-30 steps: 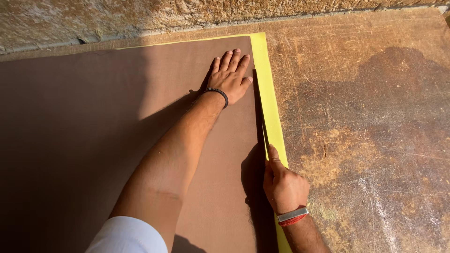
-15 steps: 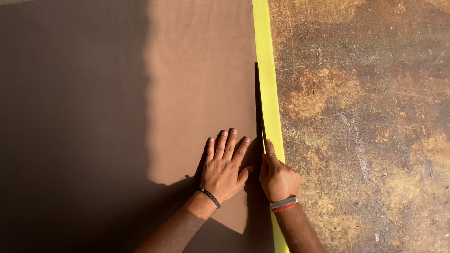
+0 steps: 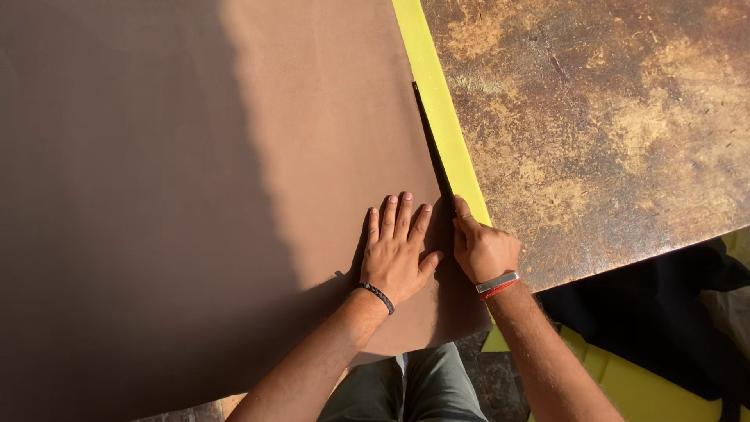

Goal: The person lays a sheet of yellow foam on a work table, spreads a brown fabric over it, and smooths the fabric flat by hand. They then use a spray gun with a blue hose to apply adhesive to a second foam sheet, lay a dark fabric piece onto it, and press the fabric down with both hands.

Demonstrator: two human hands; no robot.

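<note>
A large brown sheet [image 3: 328, 125] lies over a yellow sheet [image 3: 437, 101] whose edge shows as a strip along its right side. My left hand [image 3: 398, 254] presses flat on the brown sheet near its front edge, fingers spread. Just to its right, my right hand [image 3: 484, 250] is curled at the brown sheet's right edge, index finger stretched forward over a thin blade that is mostly hidden. A dark narrow line [image 3: 432, 141] runs along that edge, away from the fingertip.
A worn, stained brown tabletop [image 3: 609, 117] lies to the right of the sheets. Black cloth [image 3: 664, 320] and more yellow sheet [image 3: 648, 391] hang below the table's front right corner. My trouser legs [image 3: 414, 387] show under the front edge.
My left hand came back from far up the sheet and now lies flat beside my right hand. My right hand has drawn nearer along the edge, and the dark line ahead of it is longer.
</note>
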